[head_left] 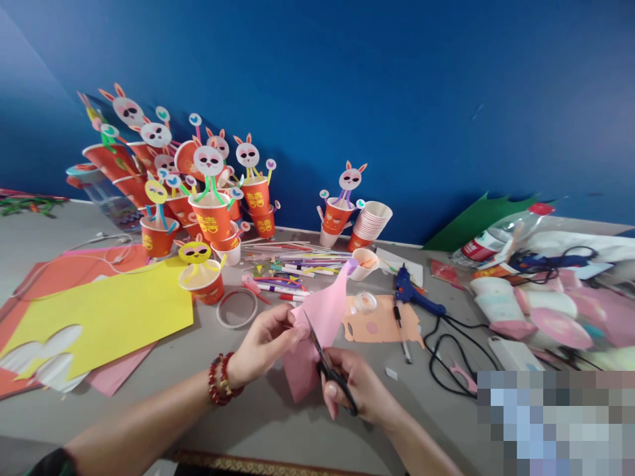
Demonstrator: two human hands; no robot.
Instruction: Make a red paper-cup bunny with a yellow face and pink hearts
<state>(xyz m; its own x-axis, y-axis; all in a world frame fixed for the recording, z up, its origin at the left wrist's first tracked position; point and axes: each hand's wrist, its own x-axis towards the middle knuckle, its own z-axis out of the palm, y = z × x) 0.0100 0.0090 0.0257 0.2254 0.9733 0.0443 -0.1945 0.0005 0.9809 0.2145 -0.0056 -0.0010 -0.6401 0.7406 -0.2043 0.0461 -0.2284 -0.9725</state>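
Pink paper (325,314) is held up over the grey table in the middle of the view. My left hand (268,340) pinches its left edge between thumb and fingers. Black-handled scissors (335,377) are gripped in my right hand (354,387), with their blades pointing up and left against the paper, close to my left fingertips. The paper's lower part hangs between the two hands. Behind it stands a white-rimmed paper cup (366,264).
Red cups with paper rabbits (211,215) stand at the back left. Yellow paper (114,314) lies at the left, a tape ring (237,309) nearer the middle. Right of my hands are a blue glue gun (414,291), its looping cable and a plastic bottle (496,238).
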